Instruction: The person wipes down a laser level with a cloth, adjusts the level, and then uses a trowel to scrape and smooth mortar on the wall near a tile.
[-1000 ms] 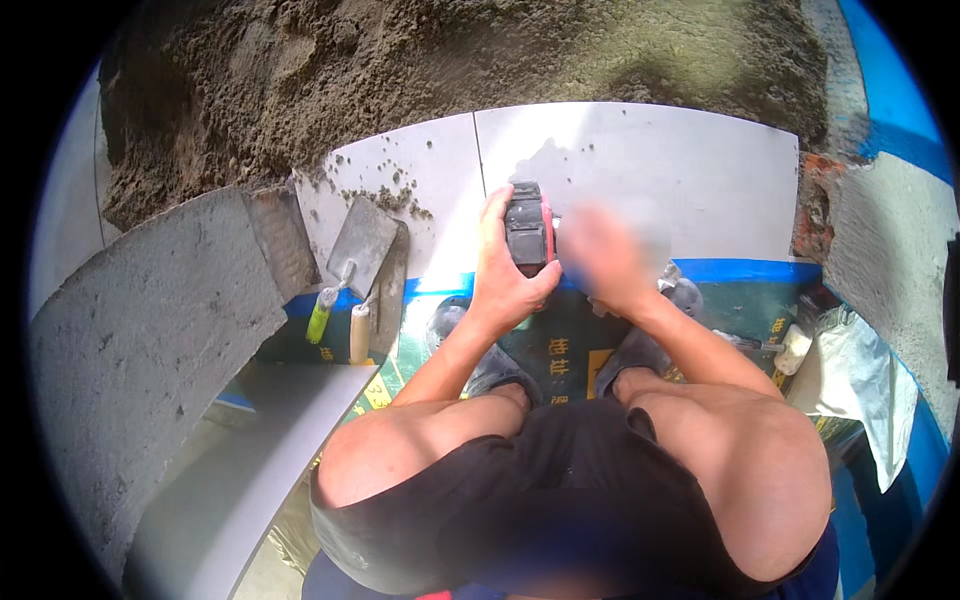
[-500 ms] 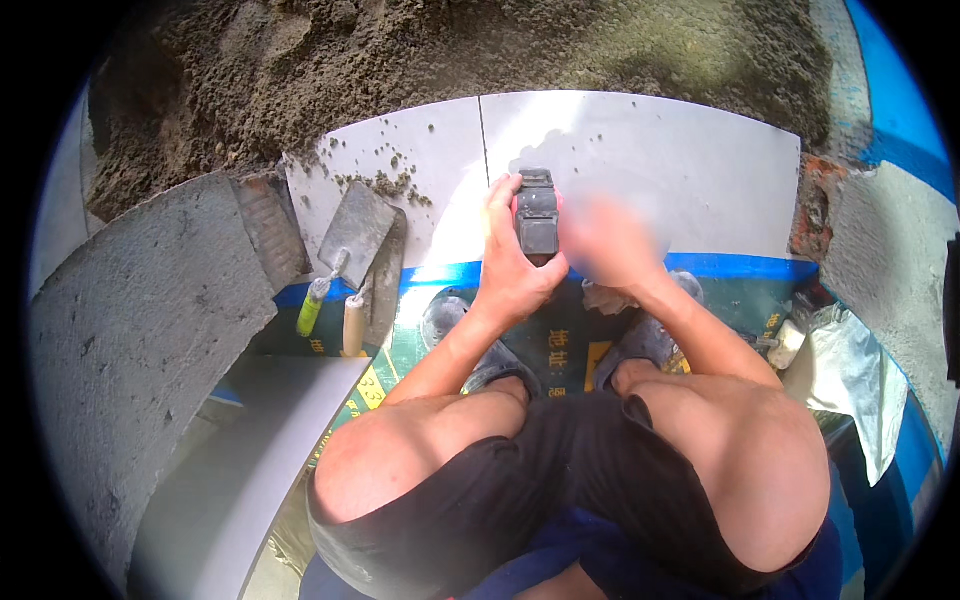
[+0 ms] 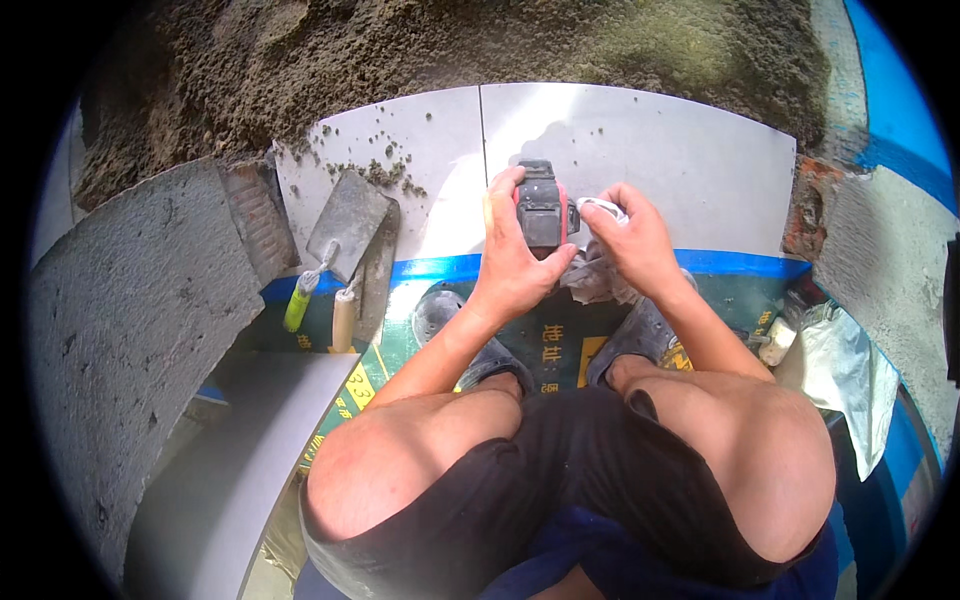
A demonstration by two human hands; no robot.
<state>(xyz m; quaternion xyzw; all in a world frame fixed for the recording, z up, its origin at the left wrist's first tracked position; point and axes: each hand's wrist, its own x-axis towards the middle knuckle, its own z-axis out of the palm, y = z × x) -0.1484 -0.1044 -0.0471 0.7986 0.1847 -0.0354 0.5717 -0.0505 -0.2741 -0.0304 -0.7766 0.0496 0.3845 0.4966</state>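
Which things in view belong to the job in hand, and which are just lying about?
Apparently in use:
Black-and-red device, gripped by the left hand
Crumpled pale cloth, held in the right hand

Apparently just lying about:
Trowel with yellow-green handle
Wooden-handled tool
Grey slab, lower left
White bag or sheet, right

At one o'clock, the left hand covers the near-left side of a black-and-red device, whose underside is out of sight. At two, the right hand hides part of a pale cloth. A trowel at ten overlaps a wooden-handled tool. The picture's edge cuts off the sand at twelve and the grey board at eight.
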